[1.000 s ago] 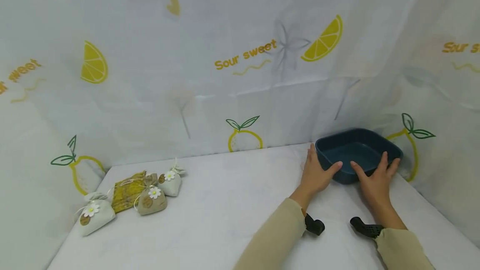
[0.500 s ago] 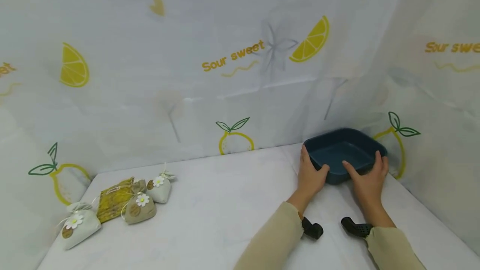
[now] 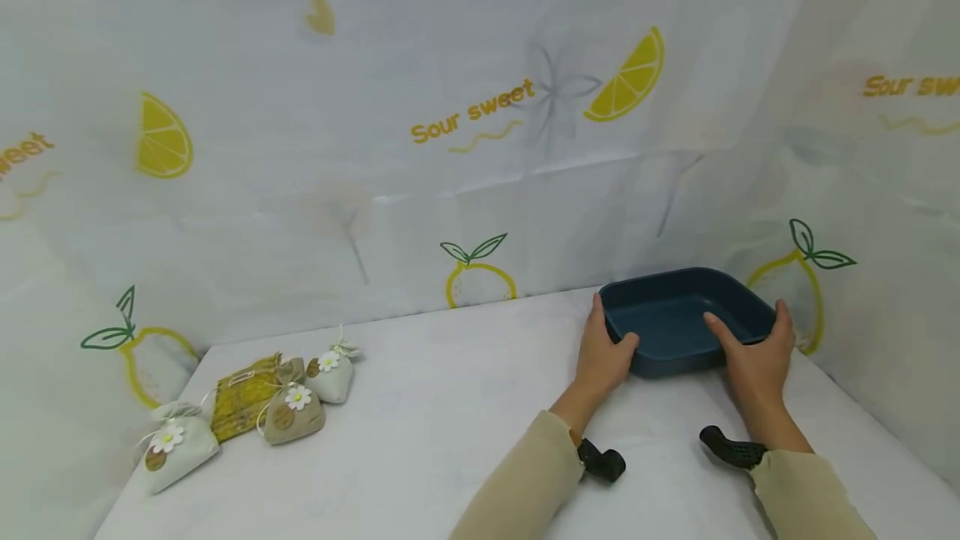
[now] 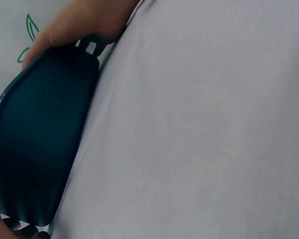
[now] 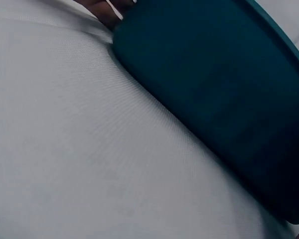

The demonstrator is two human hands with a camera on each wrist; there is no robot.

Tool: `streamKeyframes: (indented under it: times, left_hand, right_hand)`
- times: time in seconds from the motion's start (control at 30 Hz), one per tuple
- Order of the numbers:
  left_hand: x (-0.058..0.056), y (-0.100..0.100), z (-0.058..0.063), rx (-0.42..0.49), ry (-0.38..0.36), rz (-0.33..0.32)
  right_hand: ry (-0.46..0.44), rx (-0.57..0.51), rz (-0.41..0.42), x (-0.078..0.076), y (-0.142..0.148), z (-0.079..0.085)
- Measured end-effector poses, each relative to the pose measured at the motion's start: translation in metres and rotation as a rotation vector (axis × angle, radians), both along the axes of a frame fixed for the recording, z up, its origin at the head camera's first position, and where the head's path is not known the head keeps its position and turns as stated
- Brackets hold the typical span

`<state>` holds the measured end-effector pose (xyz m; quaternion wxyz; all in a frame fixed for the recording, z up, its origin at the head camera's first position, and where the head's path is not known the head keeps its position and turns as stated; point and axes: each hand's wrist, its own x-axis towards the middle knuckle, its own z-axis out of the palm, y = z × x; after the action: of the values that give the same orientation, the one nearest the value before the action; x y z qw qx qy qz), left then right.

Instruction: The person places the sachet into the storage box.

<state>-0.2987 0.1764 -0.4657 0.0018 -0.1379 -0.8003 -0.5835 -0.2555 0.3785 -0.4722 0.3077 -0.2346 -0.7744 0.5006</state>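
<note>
"As both wrist views cut the tray [image 3: 667, 327] off at the edge, what can't you make out?"

"Its underside, so I can't tell whether it rests on the table [image 3: 435, 415] or is just clear of it. Many fingertips are hidden too (the right wrist view gives only dim scraps of skin at its edges). Both sleeves [image 3: 517, 482] run out of the head view's bottom."

"And around it?"

"A lemon-print cloth [image 3: 300, 190] stands up just behind the tray. Well apart, on the left, a tan pouch [image 3: 303, 425] hides part of a yellow pouch [image 3: 238, 405], with a white pouch [image 3: 187, 457] at one side and a second white pouch [image 3: 339, 382] at the other."

"Where's the tray, then?"

"At the table's right, between the hands. The left hand [image 3: 606, 361] grips its left front corner, the right hand [image 3: 759, 367] its right front, thumbs at the near rim."

"Is either free?"

"Neither; both are grasping the tray."
</note>
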Motion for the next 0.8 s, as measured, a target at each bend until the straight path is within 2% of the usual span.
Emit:
streamKeyframes:
  times: [0.13, 0.33, 0.57, 0.7, 0.8]
  left_hand:
    - [0.000, -0.011, 0.002, -0.032, -0.011, -0.003]
    - [-0.003, -0.029, 0.001, -0.038, -0.014, 0.015]
    - [-0.002, -0.054, 0.002, -0.016, 0.006, -0.006]
    - [-0.001, -0.071, -0.001, -0.008, 0.013, -0.003]
    - [-0.001, -0.084, -0.004, 0.004, 0.031, -0.026]
  right_hand:
    - [0.009, -0.010, 0.013, -0.001, 0.000, 0.002]
    - [-0.042, 0.008, 0.064, -0.004, 0.000, 0.004]
    - [-0.110, 0.081, 0.208, -0.004, -0.003, 0.007]
    - [-0.146, 0.149, 0.317, -0.005, -0.006, 0.008]
    - [-0.173, 0.197, 0.404, -0.004, -0.010, 0.007]
